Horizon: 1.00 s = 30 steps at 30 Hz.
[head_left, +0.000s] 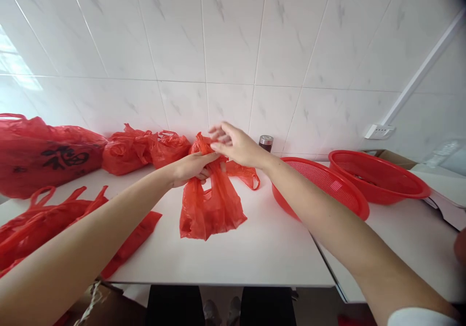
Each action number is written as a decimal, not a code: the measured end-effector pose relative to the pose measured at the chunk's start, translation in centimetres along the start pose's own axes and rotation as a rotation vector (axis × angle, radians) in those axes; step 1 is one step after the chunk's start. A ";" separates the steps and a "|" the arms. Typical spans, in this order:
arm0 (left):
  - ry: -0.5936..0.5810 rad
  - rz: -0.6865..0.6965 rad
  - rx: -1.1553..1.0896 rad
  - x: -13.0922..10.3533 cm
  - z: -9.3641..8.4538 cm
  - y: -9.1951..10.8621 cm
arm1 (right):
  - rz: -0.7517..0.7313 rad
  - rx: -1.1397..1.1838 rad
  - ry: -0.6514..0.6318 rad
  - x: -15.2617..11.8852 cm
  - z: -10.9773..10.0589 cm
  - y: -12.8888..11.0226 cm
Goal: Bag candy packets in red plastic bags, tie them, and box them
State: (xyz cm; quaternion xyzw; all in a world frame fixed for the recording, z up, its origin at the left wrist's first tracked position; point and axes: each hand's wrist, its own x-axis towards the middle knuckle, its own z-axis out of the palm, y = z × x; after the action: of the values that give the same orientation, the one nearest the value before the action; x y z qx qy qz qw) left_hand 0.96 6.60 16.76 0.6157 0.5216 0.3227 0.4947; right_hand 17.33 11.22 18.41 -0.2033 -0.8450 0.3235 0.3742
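A red plastic carrier bag [214,209] hangs upside down or slack over the middle of the white table, its upper part bunched together. My left hand [192,167] is closed round that bunched part, with the thumb on top. Just above and to the right, my right hand [233,144] has its fingers apart, slightly blurred, and nothing shows in its grasp. Behind the hands, another piece of red bag with a loop handle [245,173] lies on the table, partly covered by my right hand and the held bag.
Filled red bags [127,151] stand along the tiled wall, including a large one with black lettering [54,158]. Flat red bags [47,224] lie front left. Two red plastic baskets [378,173] and a dark jar [266,143] are to the right. A seam divides the tables [327,267].
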 end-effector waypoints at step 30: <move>0.488 0.614 0.798 -0.6 3.1 -4.1 | 0.288 0.565 0.184 -6.0 4.2 5.5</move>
State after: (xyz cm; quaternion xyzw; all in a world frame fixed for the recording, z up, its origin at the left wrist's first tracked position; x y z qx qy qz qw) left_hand 2.34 5.05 11.98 0.7863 0.4994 0.3626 -0.0284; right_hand 18.45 9.94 9.43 -0.2371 -0.6471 0.5751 0.4408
